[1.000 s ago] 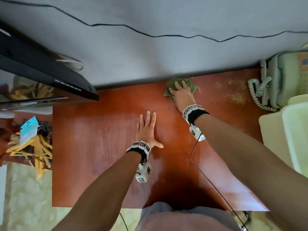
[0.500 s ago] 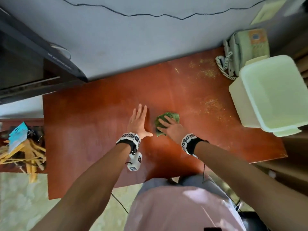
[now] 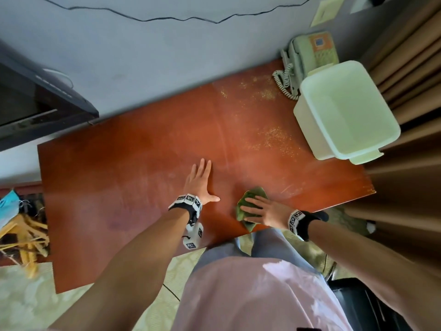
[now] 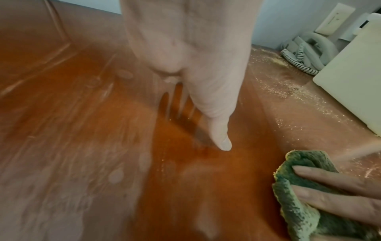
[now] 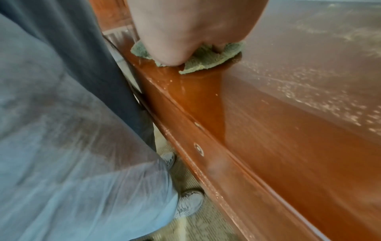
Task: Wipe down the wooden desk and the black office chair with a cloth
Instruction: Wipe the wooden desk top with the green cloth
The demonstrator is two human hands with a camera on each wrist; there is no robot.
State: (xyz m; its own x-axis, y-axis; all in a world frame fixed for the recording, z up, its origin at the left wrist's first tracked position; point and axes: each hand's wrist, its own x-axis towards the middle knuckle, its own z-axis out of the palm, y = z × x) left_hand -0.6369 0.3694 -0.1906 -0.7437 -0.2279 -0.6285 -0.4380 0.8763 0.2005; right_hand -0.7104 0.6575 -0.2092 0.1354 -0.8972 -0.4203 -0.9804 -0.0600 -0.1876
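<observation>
From the head view, you are in the desk-wiping step: your right hand (image 3: 263, 211) lies with fingers spread flat on the one green cloth (image 3: 250, 206), pressing it onto the desk (image 3: 124, 177) right at the near edge, while your left hand (image 3: 199, 183) rests palm down, fingers straight and together, just beside the cloth and holding nothing. Two patches of yellowish crumbs (image 3: 274, 139) show on the right half, one mid-desk and one near the wall, so I judge the desk only partly done; the next move calls for carrying the cloth out toward those crumbs and around the one pale tub (image 3: 343, 113) and the one telephone (image 3: 307, 56). A corner of the black chair (image 3: 362, 304) shows at the lower right, not yet reached. From the left wrist view, your left palm (image 4: 195, 57) is flat with the thumb stretched out on the desk (image 4: 72, 114), which is streaked with smears; the cloth (image 4: 299, 187) sits at the lower right under three visible fingers (image 4: 329, 177) of the other hand. From the right wrist view, the heel of your right hand (image 5: 185, 29) bears down on the bunched cloth (image 5: 206, 60) at the desk's front lip (image 5: 195, 130), crumbs scattered beyond it; mind that a stroke toward you would drop them on the floor.
</observation>
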